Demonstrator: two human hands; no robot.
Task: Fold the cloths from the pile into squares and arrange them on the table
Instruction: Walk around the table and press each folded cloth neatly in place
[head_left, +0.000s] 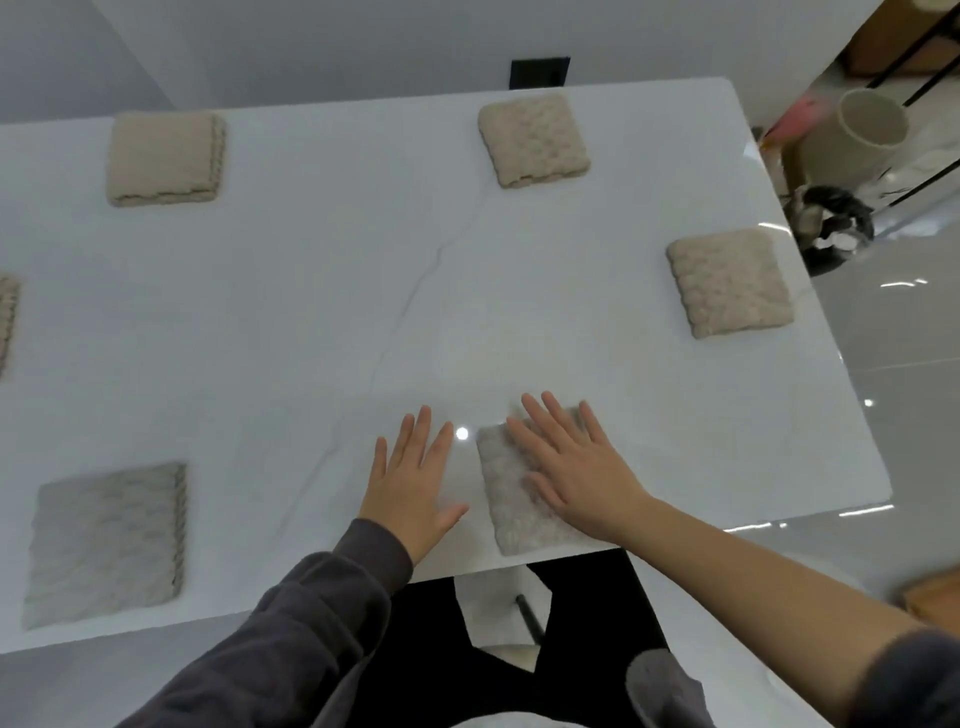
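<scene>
Several beige textured cloths folded into squares lie spread over the white marble table (337, 312). My right hand (576, 467) presses flat, fingers straight and spread, on a folded cloth (506, 493) at the near edge. My left hand (410, 478) lies flat on the bare tabletop just left of that cloth, fingers straight. Other folded squares sit at the far left (165, 158), far middle (534, 139), right (730, 283) and near left (106, 543). Another cloth (6, 317) is cut off by the left border.
The table's right edge drops to a glossy floor. A pale cylindrical bin (857, 135) and a dark bundle (831, 223) stand on the floor beyond the far right corner. A black chair back (540, 73) shows behind the far edge.
</scene>
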